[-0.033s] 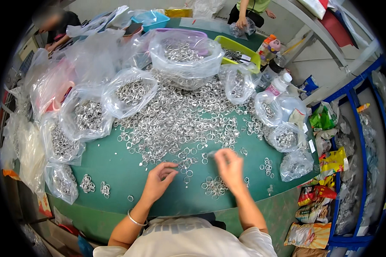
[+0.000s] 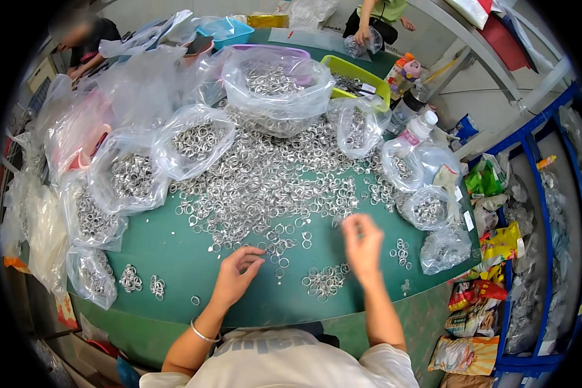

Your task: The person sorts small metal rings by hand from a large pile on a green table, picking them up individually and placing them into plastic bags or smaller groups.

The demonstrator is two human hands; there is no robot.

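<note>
A wide spread of silvery metal rings [image 2: 258, 181] covers the middle of the green table [image 2: 174, 258]. My left hand [image 2: 240, 268] rests at its near edge, fingers loosely bent and thumb apart, with nothing visible in them. Some loose rings lie just right of its fingertips. My right hand [image 2: 363, 242] hovers over the table right of centre, smeared by motion. Its fingers are pinched, with a blurred metal ring [image 2: 337, 221] at their tips. Below it lies a small heap of rings [image 2: 324, 282]. Another few rings [image 2: 401, 252] are grouped farther right.
Clear bags of rings border the spread, including a bag [image 2: 194, 142] at left and a large bag [image 2: 275, 97] at the back. A green bin [image 2: 343, 64] and a white bottle [image 2: 420, 127] stand at back right. Small ring piles [image 2: 130, 278] lie at left. Other people are beyond the table.
My right hand has moved to the right and slightly away from me, with the blurred ring at its fingertips. My left hand has stayed nearly in place.
</note>
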